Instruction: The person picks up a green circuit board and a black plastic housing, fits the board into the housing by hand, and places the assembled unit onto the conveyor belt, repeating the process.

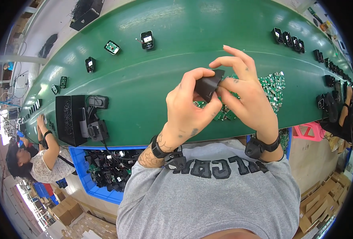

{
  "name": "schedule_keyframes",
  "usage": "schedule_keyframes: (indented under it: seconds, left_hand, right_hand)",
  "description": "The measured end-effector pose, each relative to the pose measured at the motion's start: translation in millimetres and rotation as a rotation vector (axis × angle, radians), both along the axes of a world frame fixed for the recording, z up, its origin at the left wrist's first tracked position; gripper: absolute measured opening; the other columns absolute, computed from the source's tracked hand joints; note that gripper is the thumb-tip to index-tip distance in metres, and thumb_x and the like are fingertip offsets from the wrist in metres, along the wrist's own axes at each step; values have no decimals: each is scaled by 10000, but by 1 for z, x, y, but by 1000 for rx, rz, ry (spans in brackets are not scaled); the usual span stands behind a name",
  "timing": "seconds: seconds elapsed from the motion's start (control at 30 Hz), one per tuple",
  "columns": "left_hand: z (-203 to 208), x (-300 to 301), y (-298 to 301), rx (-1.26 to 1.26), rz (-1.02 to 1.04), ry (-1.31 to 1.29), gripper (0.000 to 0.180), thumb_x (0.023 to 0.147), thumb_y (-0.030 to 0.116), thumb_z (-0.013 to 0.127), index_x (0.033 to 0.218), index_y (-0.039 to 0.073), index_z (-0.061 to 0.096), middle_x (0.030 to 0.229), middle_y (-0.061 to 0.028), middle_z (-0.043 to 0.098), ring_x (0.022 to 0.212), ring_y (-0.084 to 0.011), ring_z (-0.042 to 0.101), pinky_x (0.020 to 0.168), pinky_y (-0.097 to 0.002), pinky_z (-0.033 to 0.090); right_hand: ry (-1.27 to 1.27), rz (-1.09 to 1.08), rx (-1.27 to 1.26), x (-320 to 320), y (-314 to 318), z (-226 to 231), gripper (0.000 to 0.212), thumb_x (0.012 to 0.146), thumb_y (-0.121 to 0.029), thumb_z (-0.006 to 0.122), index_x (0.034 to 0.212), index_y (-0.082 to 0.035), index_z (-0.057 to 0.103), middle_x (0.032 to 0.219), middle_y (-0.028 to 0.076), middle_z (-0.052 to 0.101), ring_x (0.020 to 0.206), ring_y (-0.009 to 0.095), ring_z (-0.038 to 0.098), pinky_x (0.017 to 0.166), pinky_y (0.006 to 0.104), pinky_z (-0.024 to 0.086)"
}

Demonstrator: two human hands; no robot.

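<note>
My left hand (190, 101) is closed around a small black plastic housing (207, 87), thumb below and fingers over its top. The housing is tilted in front of my chest, above the green bench. My right hand (246, 93) meets its right side, with thumb and index finger pinched together at the edge. Whatever they pinch is too small or hidden to make out. The other fingers of that hand stretch up and apart. Under and behind both hands spreads a pile of green circuit boards (273, 91), partly covered by them.
A black bin of small dark parts (68, 121) stands at the left, beside black adapters (97, 129). Small device housings (147, 40) sit along the green bench (160, 75). Below its edge is a blue crate (89, 187). A co-worker (45, 159) works at the left, another at the far right.
</note>
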State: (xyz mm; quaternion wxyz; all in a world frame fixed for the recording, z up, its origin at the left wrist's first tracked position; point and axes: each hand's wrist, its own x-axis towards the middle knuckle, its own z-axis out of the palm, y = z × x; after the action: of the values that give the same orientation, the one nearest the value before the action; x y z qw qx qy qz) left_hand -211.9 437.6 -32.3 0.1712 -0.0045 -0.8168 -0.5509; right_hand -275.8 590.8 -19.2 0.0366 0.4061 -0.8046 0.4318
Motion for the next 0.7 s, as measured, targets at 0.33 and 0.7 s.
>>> schedule_keyframes:
  seconds: [0.33,0.7]
  left_hand:
    - [-32,-17,0,-87,-13,27,390,751,6,680,1124,-15,570,1003,-129,679,828,-156,699,686,-267,583]
    - [-3,-48,-44,588,-481,-761,314,774,133,505,984,-71,618,807,-145,680,536,-236,672,447,-260,542]
  right_hand:
    - [3,-262,-50,-5,-1,-27,95,729,8,685,824,3,687,1048,51,657,1124,287,559,916,385,466]
    - [438,178,-135,-21,20,-17,293,613,-35,740,901,-86,727,888,39,635,838,244,623,748,367,497]
